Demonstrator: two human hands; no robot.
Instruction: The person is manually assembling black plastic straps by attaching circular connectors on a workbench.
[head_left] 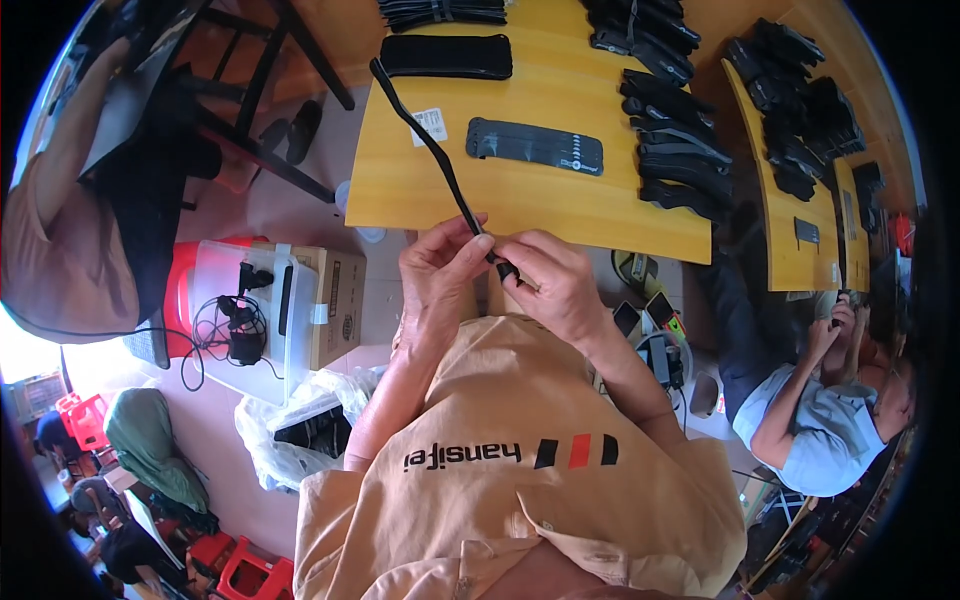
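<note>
Just in front of the table's near edge, my left hand pinches a long, narrow black strap close to its lower end. Its free length rises, slightly bent, over the yellow table. My right hand has its fingers closed on the same end, where a short black piece sticks out below them. What exactly the fingertips grip there is partly hidden. Beyond my hands a flat dark-grey strip with small pale marks lies on the table. Behind it lies a black zipped pouch.
Stacked black straps line the table's right side. A white label sheet lies left of the strip. Down left stand a clear plastic bin with cables, a cardboard box and a plastic bag. Co-workers sit on both sides.
</note>
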